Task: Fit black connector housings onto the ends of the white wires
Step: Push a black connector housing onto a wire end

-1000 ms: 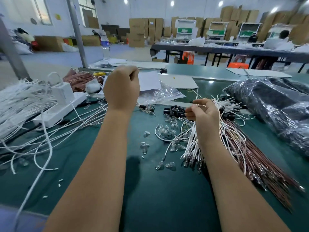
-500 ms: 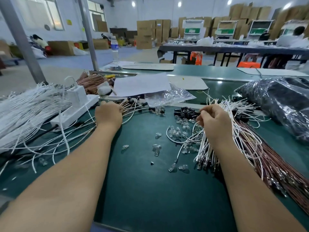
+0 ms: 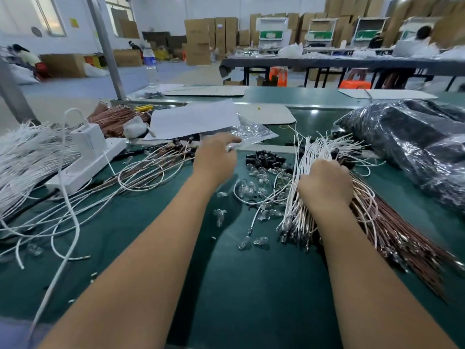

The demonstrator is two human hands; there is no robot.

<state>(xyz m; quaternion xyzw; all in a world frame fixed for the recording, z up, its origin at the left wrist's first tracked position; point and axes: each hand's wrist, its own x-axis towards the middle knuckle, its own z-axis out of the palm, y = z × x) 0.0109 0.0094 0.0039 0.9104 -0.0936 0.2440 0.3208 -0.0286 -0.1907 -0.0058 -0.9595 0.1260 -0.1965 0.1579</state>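
The wires (image 3: 305,177) lie on the counter (image 3: 251,285), long axis near to far, terminal ends toward the person. The right hand (image 3: 324,187) grips them, fingers curled round the bundle. Housings (image 3: 264,158) sit just left. The left hand (image 3: 216,157) has moved right from the strip (image 3: 85,165), fingers loosely extended on a bag (image 3: 251,133). Bare counter lies nearer.

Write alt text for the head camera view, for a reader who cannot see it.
A person's right hand grips a bundle of white wires on a green table, while the left hand reaches toward a clear plastic bag. Between the hands lie a small pile of black connector housings and scattered clear parts.
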